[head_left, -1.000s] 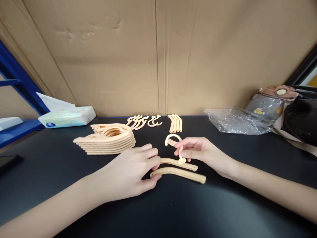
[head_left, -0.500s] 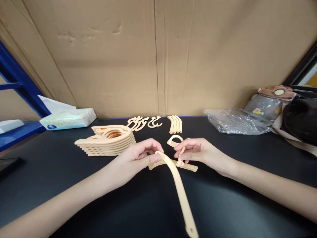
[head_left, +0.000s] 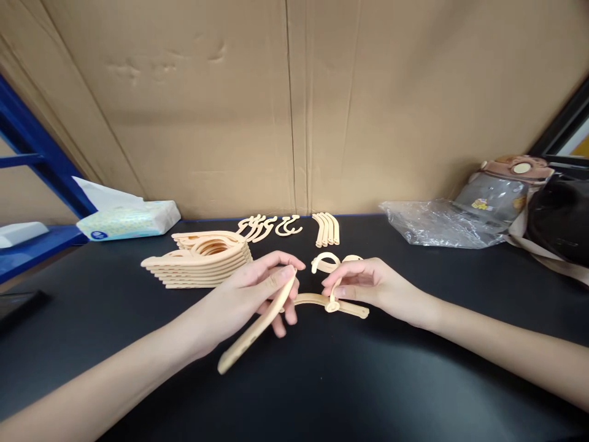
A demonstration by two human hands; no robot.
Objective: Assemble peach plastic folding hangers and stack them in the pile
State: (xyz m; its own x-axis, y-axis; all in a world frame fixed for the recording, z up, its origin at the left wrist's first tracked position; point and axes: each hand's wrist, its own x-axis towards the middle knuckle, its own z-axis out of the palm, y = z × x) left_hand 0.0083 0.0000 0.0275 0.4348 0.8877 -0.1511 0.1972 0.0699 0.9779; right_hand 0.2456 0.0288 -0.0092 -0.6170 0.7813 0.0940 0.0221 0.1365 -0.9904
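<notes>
Between thumb and fingers, my left hand (head_left: 262, 285) holds a cream plastic hanger arm (head_left: 255, 331) by its upper end; its free end slants down toward the lower left. My right hand (head_left: 361, 282) pinches a small cream hanger hook (head_left: 334, 294). The hook's round base meets a second curved hanger arm (head_left: 352, 309) low over the black table, and my left fingers hide that arm's left end. Just behind my right hand lie another curved hook (head_left: 326, 258) and more cream pieces, partly covered by my fingers.
A stack of folded hangers (head_left: 197, 264) stands at left. Loose hooks (head_left: 257, 227) and several hanger arms (head_left: 326, 229) lie at the back. A tissue pack (head_left: 133, 220) sits far left; clear plastic film (head_left: 442, 224) and a bottle (head_left: 492, 193) are at right, before a cardboard wall (head_left: 207, 110).
My left hand has turned the held hanger arm, so its free end swung from the lower right to the lower left. My right hand stays nearly in place with the hook.
</notes>
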